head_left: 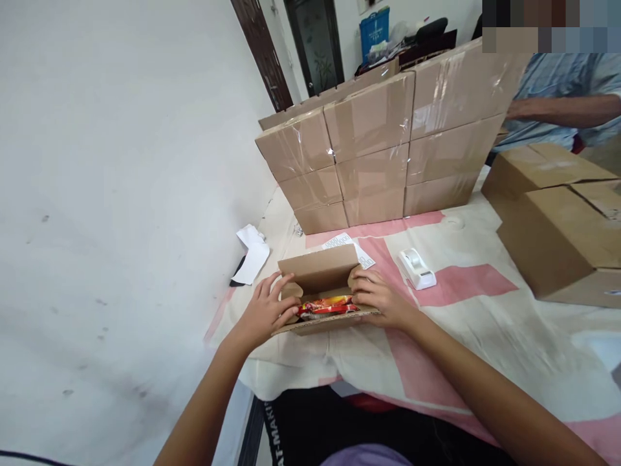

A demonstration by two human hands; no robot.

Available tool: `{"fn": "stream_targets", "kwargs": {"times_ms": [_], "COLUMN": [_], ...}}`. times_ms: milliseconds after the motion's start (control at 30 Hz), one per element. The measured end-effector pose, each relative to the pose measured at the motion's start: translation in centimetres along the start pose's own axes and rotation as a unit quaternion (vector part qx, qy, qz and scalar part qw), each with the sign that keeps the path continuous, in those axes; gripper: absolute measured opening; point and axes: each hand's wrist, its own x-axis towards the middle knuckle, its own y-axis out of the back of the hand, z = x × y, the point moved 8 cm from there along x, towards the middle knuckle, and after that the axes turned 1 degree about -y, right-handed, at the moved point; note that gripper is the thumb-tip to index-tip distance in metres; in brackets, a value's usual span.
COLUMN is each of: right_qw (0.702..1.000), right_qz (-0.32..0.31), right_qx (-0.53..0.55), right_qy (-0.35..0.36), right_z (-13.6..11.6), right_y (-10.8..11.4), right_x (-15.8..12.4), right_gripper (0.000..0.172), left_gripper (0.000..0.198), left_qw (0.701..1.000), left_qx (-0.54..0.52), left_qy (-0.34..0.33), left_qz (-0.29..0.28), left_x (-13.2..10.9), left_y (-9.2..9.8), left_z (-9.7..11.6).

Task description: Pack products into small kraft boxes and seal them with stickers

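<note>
A small open cardboard box [319,267] stands near the table's front edge, its back flap raised and its front flap tilted toward me. Red and orange packets [327,307] lie inside it. My left hand [270,309] is on the box's left end, fingers spread over the side flap and the rim. On the right end, my right hand [381,299] has its fingers curled over the side flap and edge. Behind the box lies a printed sheet [366,257], and a white tape dispenser [416,269] rests to the right.
Taped cardboard boxes [371,149] form a wall at the back. Larger cartons [557,239] stand at the right, near a person's arm [567,111]. White paper [253,254] lies by the left wall. A pink and white cloth [466,330] covers the table.
</note>
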Motion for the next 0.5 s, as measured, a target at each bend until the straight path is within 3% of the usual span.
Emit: {"fn": "stream_targets", "kwargs": {"times_ms": [100,200,300,400,433,500], "right_qw": [1.000,1.000,0.991,0.969,0.963,0.959], "right_qz": [-0.008,0.004,0.053,0.109,0.120,0.128], "right_qx": [-0.012,-0.002,0.069,0.140,0.152,0.161], "right_qy": [-0.002,-0.025,-0.097,-0.173,-0.186,-0.193], "right_z": [0.3,0.8,1.6,2.4,2.6,2.8], "right_y": [0.2,0.4,0.6,0.6,0.6,0.5], "right_x": [-0.6,-1.1,-1.5,-1.8,-1.9,-2.0], "right_gripper": [0.031,0.043,0.045,0.047,0.048,0.048], "left_gripper": [0.030,0.035,0.041,0.072,0.074,0.060], "left_qw": [0.998,0.977,0.934,0.897,0.894,0.905], "left_qx": [-0.061,-0.169,-0.271,-0.364,-0.377,-0.367], "left_qy": [-0.025,0.004,0.078,0.119,0.122,0.119], "left_qz": [0.018,0.131,0.218,0.220,0.208,0.179], "left_x": [-0.5,-1.1,-1.3,-0.8,-0.5,-0.1], "left_y": [-1.3,-2.7,-5.0,-7.0,-7.3,-7.2], "left_z": [0.8,-0.3,-2.4,-3.5,-3.6,-3.5]}}
